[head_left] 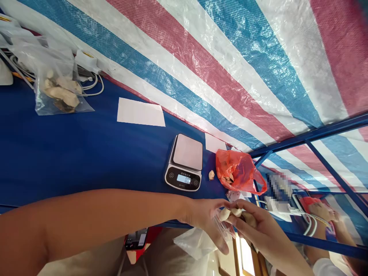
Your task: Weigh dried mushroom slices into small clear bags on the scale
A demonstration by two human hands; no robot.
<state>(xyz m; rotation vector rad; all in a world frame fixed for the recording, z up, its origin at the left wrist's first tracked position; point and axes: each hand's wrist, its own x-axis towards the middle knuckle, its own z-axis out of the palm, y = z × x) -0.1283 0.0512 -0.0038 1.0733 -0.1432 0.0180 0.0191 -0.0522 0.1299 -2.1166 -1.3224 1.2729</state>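
Note:
My left hand (205,218) reaches in from the left along the blue table's near edge, its fingers closed on a small clear plastic bag (222,228). My right hand (258,230) comes up from the lower right and meets it, pinching a few pale, lumpy root-like pieces (231,212) at the bag's mouth. Just beyond the hands stands a small digital kitchen scale (184,163) with a bare pan and a lit display. A single pale piece (211,175) lies beside it, next to a crumpled red plastic bag (240,170) holding more pieces.
The blue table (71,153) also carries a white paper slip (140,112), a clear bag of pale pieces (59,94) and white cables (93,82) at far left. A striped tarp (230,57) hangs behind. Another person's hand (324,212) works at far right near chargers (277,207).

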